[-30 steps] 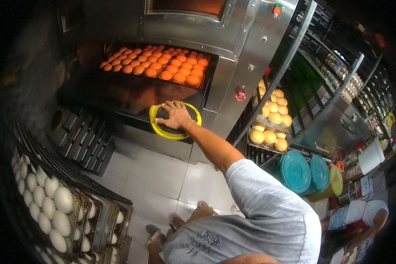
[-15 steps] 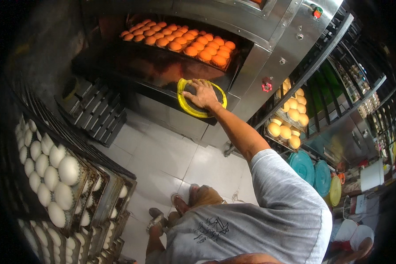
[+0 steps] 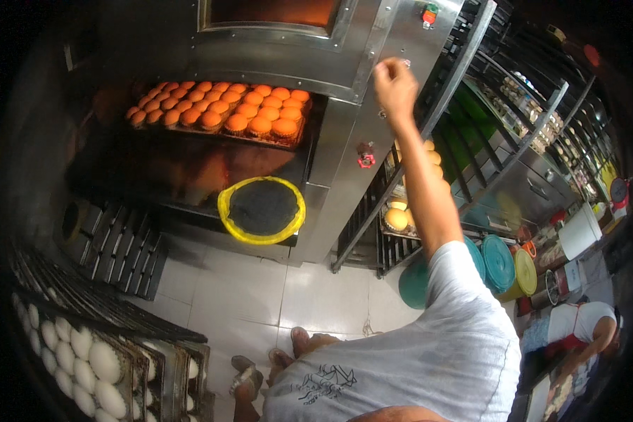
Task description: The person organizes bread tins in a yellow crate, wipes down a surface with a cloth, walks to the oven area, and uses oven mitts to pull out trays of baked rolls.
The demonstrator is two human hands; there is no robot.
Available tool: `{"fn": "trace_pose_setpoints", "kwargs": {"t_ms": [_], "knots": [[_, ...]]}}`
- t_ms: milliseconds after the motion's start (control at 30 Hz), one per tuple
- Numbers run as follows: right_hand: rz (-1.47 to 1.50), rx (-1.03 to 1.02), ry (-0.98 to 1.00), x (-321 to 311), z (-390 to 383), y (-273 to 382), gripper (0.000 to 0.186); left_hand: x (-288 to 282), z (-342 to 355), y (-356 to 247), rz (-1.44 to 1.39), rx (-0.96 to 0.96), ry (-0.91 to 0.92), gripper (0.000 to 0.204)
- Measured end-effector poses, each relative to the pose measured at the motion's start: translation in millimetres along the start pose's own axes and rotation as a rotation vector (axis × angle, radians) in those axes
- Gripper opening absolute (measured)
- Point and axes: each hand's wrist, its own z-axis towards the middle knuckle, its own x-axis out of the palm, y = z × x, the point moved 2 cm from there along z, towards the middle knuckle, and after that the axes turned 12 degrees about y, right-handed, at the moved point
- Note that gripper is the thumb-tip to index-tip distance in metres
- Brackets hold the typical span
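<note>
My right hand [image 3: 395, 86] is raised in front of the steel front panel of the oven [image 3: 348, 133], its fingers curled together beside a small metal switch [image 3: 406, 63]. Whether the fingertips grip anything is hidden. Below and left of that hand, a round dark pad with a yellow rim [image 3: 262, 209] lies on the edge of the open oven deck [image 3: 169, 165], which glows orange inside. Rows of domed buns in paper cups [image 3: 260, 125] sit on trays in the oven mouth. My left hand is out of view.
A rack with trays of pale buns [image 3: 95, 366] stands at lower left. Right of the oven is a metal rack [image 3: 464, 91] with more buns [image 3: 396, 219]. Teal lidded tubs [image 3: 498, 264] and a yellow tub [image 3: 524, 274] stand beyond. Another person [image 3: 577, 330] is at lower right.
My right hand has left the yellow-rimmed pad and moved up and right to the oven's front panel. The pad stays on the oven edge. The view has shifted to the right.
</note>
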Motion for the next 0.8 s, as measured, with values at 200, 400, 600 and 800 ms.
{"fn": "trace_pose_setpoints", "kwargs": {"t_ms": [200,400,600,800], "knots": [[-0.241,0.170,-0.075,-81.3,126.6,-31.8,0.047,-33.8,37.5,-11.3,0.000,0.110,-0.145,0.039],[-0.266,0.126,0.085,-86.9,148.3,-25.9,0.025,-64.8,54.6,-40.8,-0.381,-0.104,0.066,0.040],[0.076,0.206,0.350,-107.7,198.7,-130.8,0.045,-187.0,24.1,-148.2,-0.657,0.156,-0.236,0.040],[0.003,0.218,0.393,-103.5,211.9,-130.6,0.056,-352.7,-70.7,-258.4,-0.667,0.525,-0.719,0.039]]}}
